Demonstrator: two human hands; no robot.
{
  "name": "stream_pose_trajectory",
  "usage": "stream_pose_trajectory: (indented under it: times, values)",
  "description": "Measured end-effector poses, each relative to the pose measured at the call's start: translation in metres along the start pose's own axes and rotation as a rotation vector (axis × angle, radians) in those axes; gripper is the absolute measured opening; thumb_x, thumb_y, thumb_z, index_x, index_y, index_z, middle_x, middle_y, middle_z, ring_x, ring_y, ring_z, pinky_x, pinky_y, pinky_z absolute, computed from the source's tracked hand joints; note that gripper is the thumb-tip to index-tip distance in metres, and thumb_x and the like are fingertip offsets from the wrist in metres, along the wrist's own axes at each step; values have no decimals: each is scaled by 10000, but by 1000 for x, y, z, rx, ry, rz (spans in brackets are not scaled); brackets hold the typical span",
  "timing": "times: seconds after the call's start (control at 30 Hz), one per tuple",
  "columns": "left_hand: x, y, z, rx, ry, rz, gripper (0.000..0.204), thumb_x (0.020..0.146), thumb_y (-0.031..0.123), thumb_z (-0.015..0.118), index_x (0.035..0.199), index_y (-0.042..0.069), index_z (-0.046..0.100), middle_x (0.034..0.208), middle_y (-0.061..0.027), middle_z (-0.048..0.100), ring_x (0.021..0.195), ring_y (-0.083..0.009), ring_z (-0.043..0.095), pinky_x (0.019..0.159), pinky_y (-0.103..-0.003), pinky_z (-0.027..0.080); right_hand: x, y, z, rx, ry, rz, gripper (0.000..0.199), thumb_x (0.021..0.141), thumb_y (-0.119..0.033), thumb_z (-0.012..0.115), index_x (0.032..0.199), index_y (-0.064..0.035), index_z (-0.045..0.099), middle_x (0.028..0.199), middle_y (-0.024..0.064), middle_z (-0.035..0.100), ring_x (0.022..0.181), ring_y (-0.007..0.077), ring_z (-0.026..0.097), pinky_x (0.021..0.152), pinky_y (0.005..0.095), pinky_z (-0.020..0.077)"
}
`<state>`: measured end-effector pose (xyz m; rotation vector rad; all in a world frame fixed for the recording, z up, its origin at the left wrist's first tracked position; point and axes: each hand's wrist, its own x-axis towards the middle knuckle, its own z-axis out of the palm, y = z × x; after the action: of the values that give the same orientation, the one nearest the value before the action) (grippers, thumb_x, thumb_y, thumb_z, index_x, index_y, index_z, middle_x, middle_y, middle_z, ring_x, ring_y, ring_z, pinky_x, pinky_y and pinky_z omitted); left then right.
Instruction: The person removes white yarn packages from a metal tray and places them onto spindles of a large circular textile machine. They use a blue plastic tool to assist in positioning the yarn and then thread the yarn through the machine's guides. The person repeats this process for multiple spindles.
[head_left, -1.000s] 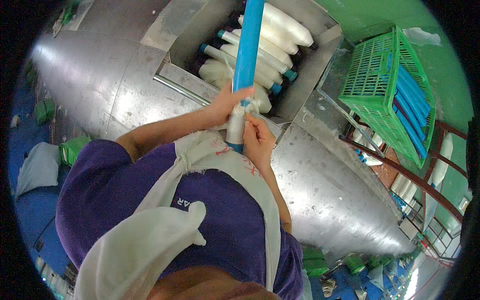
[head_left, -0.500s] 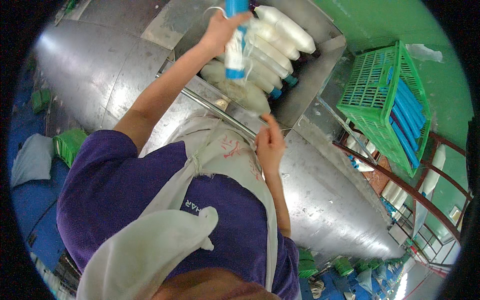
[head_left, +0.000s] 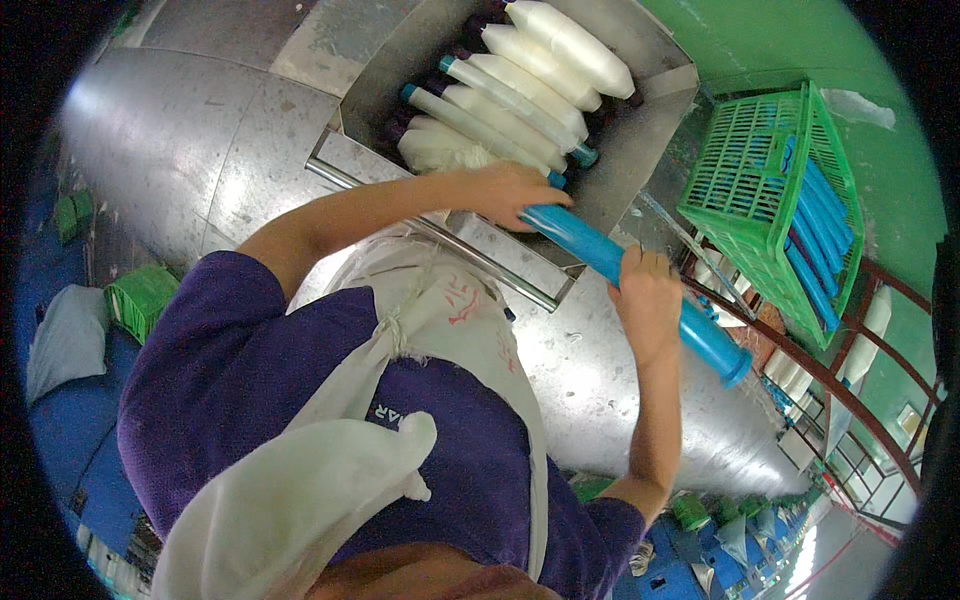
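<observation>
A long blue yarn bobbin [head_left: 585, 242] slants from the bin's near edge out over the metal floor, its flanged end toward the lower right. My left hand [head_left: 508, 193] grips its upper left end, just above the bin. Farther along, my right hand [head_left: 648, 300] is wrapped round the bobbin's middle. No white yarn shows on the uncovered part of the bobbin. Beyond my left hand, several bobbins wound with white yarn [head_left: 545, 65] lie side by side in the metal bin [head_left: 655, 110]. Two with little yarn [head_left: 515, 110] show their blue-green ends.
A steel handle bar [head_left: 480, 258] runs along the bin's near side, close to my apron. At the right stands a green plastic crate [head_left: 745, 180] with several bare blue tubes [head_left: 810, 225]. Below it is a brown metal rack [head_left: 810, 370] with more white-wound bobbins. Blue machinery [head_left: 85, 450] lines the left.
The blue bobbin, earlier upright in my left hand over the bin, has swung to lie slanted toward the right. My right hand has moved right and taken hold of it. White yarn no longer shows on it.
</observation>
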<state>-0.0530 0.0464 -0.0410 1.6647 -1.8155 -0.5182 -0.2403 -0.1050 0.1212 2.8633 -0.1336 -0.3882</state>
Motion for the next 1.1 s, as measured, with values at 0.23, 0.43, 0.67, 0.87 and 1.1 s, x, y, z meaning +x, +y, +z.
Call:
stream_pose_trajectory:
  times: [0.23, 0.43, 0.67, 0.87, 1.1]
  values:
    - [-63, -110, 33, 353, -376, -500, 649, 747, 348, 677, 1340, 212, 453, 1223, -169, 538, 1176, -358, 455, 944, -484, 395, -31, -12, 39, 68, -117, 311, 347, 669, -230, 772, 853, -63, 529, 811, 86, 592, 766, 235, 606, 654, 352, 518]
    - [-10, -52, -6, -1415, 534, -899, 879, 777, 290, 723, 1447, 102, 187, 1148, -209, 536, 1049, -318, 549, 855, -515, 464, -13, -55, 61, 269, 56, 462, 400, 704, -299, 761, 917, -34, 551, 792, 106, 583, 767, 277, 607, 633, 369, 518]
    - [42, -27, -55, -1625, 875, -799, 943, 728, 82, 760, 1424, 72, 124, 1030, -160, 573, 807, -245, 629, 708, -408, 544, 11, -85, 75, 2443, -679, 566, 327, 760, -179, 714, 969, 31, 576, 769, 119, 634, 654, 187, 620, 596, 326, 518]
    - [44, -38, -60, -1602, 934, -842, 975, 725, 98, 762, 1430, 60, 90, 984, -161, 590, 801, -237, 628, 731, -407, 541, 22, -76, 76, 1465, -253, 475, 379, 748, -224, 732, 977, 31, 571, 744, 105, 636, 653, 184, 622, 585, 347, 521]
    - [45, -49, -60, -1543, 938, -756, 961, 739, 101, 746, 1434, 77, 83, 1055, -174, 569, 866, -258, 628, 757, -412, 541, 28, -76, 76, 1239, -128, 521, 477, 737, -323, 722, 1023, 27, 568, 729, 95, 633, 676, 248, 637, 617, 394, 504]
